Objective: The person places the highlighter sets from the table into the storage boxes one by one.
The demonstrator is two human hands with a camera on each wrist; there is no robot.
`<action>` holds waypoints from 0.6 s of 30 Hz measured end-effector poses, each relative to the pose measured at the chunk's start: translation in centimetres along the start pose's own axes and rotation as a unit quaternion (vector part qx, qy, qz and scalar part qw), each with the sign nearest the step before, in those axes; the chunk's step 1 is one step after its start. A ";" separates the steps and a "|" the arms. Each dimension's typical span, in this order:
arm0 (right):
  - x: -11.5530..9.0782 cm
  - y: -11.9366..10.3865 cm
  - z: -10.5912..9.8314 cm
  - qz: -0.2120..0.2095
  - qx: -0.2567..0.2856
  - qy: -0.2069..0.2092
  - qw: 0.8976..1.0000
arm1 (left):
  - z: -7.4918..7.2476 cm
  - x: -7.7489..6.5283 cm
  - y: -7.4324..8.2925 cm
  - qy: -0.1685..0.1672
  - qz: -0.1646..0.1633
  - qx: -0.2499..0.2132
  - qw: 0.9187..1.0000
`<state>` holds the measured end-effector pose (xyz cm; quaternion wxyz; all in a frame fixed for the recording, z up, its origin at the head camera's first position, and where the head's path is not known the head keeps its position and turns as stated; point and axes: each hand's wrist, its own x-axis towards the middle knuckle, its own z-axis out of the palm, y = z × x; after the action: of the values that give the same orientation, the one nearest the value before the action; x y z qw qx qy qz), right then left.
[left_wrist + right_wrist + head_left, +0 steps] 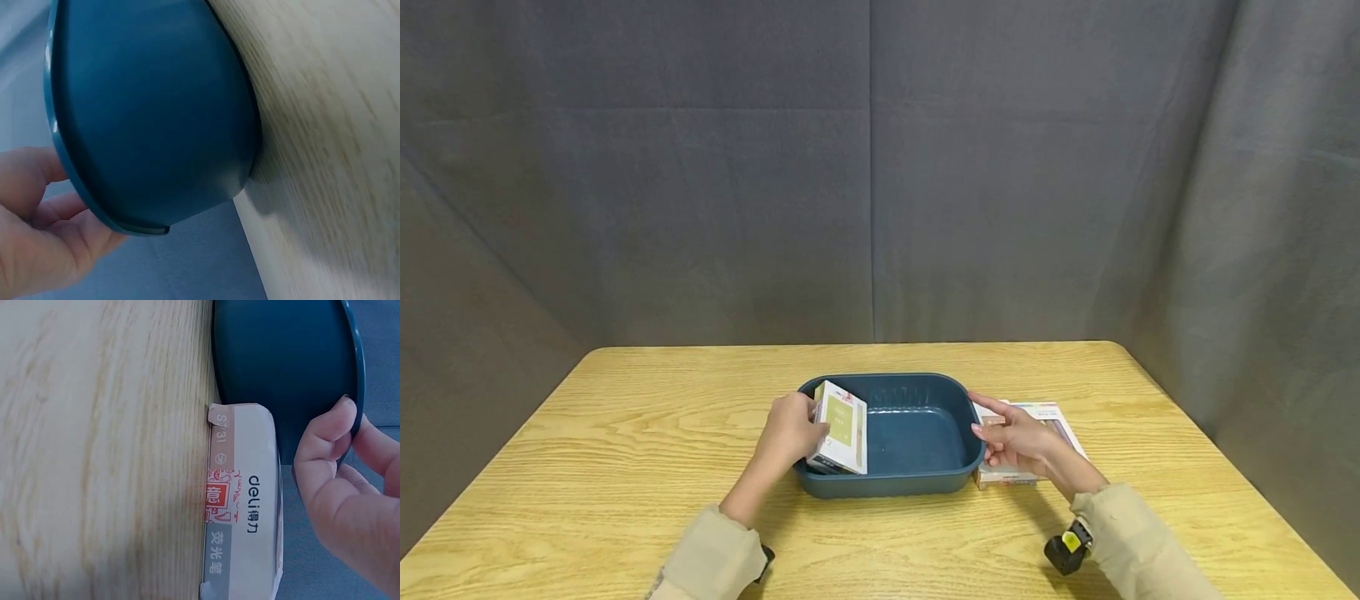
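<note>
A dark blue plastic basin (910,437) sits on the wooden table. Inside its left end leans a white and green cardboard box (844,425), tilted against the wall. My left hand (792,432) pinches that box by its left side, thumb on the printed face. In the left wrist view the basin wall (156,106) hides the box from the left hand (44,231). At the basin's right end, my right hand (1018,437) holds the rim between thumb and fingers. The right wrist view shows this right hand (350,469) at the rim too.
Beneath and beside the right hand, white printed packaging (1051,412) lies on the table against the basin. Up close, a deli highlighter box (250,506) shows there. Grey curtains (880,175) hang behind the table (625,433) and along its sides.
</note>
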<state>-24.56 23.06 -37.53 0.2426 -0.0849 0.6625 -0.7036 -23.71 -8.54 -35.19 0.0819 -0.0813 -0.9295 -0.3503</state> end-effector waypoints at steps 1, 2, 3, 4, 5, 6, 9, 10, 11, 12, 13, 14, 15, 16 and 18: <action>0.0 0.0 0.0 0.000 0.000 0.000 1.000 | 0.0 0.0 0.0 0.003 0.003 0.007 1.000; 0.0 0.0 0.0 0.000 0.000 0.000 1.000 | 0.1 0.0 -0.1 0.004 0.002 0.012 1.000; -0.1 0.0 0.1 0.001 0.000 0.000 1.000 | 0.2 0.0 -0.1 0.006 0.004 0.017 1.000; -0.1 0.0 0.1 0.000 0.001 0.001 1.000 | 0.2 0.0 -0.1 0.008 0.004 0.019 1.000; -0.1 0.0 0.1 0.001 0.001 0.001 1.000 | 0.2 0.0 -0.1 0.009 0.005 0.021 1.000; -0.1 0.0 0.1 0.001 0.002 0.002 1.000 | 0.3 0.0 -0.2 0.010 0.006 0.023 1.000; -0.1 0.0 0.1 0.001 0.002 0.003 1.000 | 0.3 0.1 -0.2 0.010 0.009 0.027 1.000; -0.1 0.0 0.1 0.001 0.002 0.003 1.000 | 0.3 0.1 -0.2 0.008 0.009 0.027 1.000; -0.1 0.0 0.1 0.002 0.001 0.003 1.000 | 0.3 0.1 -0.2 0.007 0.012 0.029 0.999; -0.1 0.0 0.1 0.001 0.001 0.002 1.000 | 0.3 0.1 -0.2 0.003 0.013 0.029 0.999; -0.1 0.0 0.1 0.001 0.000 0.002 1.000 | 0.3 0.1 -0.2 -0.001 0.014 0.028 1.000; -0.1 0.0 0.1 0.001 0.000 0.002 1.000 | 0.2 0.1 -0.1 -0.008 0.014 0.024 1.000; -0.1 0.0 0.1 0.001 -0.001 0.001 1.000 | 0.2 0.1 -0.1 -0.015 0.015 0.021 1.000; -0.1 0.0 0.0 0.000 -0.001 0.001 1.000 | 0.2 0.1 -0.2 -0.022 0.014 0.017 1.000; -0.1 0.0 0.0 -0.001 0.001 0.000 1.000 | 0.2 0.0 -0.2 -0.034 0.014 0.011 0.999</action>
<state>-24.42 23.10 -37.54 0.2424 -0.0854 0.6618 -0.7042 -23.76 -8.55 -35.42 0.0557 -0.1052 -0.9343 -0.3359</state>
